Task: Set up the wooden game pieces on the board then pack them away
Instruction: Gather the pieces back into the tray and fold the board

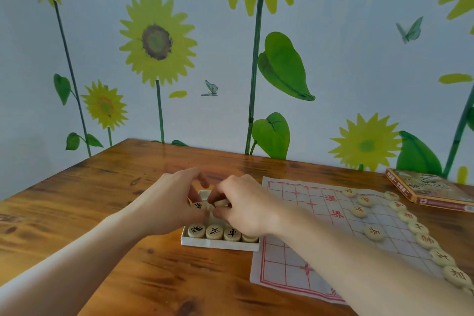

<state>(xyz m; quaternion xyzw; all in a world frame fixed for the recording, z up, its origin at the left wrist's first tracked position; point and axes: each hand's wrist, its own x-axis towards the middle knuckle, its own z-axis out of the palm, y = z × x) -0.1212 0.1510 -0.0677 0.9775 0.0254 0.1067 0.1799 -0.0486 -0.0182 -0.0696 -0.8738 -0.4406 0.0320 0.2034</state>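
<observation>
A white box tray sits at the middle of the table, with round wooden pieces marked in black lined along its near side. Both hands hover over it. My left hand pinches a black-marked piece. My right hand pinches another piece edge-on. To the right lies a paper board with a red grid. Several red-marked pieces stand in rows along its far right side. The rest of the tray is hidden under my hands.
The wooden table stretches left and toward me. A flat printed box lid lies at the far right by the wall. Sunflower wallpaper stands right behind the table's far edge.
</observation>
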